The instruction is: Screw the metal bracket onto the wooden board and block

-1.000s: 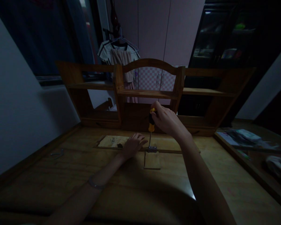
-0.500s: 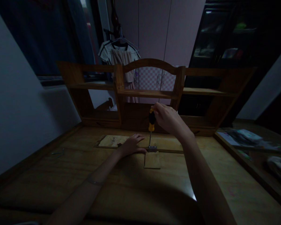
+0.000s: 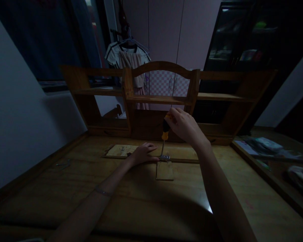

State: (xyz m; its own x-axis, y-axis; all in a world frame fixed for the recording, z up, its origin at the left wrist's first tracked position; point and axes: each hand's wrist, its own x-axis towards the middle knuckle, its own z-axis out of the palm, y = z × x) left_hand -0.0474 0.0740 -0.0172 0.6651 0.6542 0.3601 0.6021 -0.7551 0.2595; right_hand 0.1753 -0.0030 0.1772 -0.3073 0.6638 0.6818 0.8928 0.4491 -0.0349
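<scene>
My right hand [image 3: 183, 124] is closed around the top of a black and yellow screwdriver [image 3: 165, 135]. The shaft points down, slightly tilted, with its tip at a small metal hinge [image 3: 164, 157]. That hinge lies where a long wooden board [image 3: 181, 154] meets a small square wooden piece [image 3: 165, 170]. My left hand [image 3: 143, 154] rests on the long board, fingers stretched out and apart, the thumb close to the hinge's left end. Whether the thumb touches the metal I cannot tell. Screws at the tip are too small to make out.
All this lies on a wooden desk [image 3: 131, 208]. A wooden shelf unit [image 3: 161, 100] stands along its back edge. Small thin metal items [image 3: 63, 164] lie at the left. On the right, past a raised edge, are papers [image 3: 267, 146] and a crumpled cloth [image 3: 301, 178].
My right hand has turned a little on the screwdriver handle, and the handle's top leans slightly further right. My left hand stays on the board. The view has shifted slightly.
</scene>
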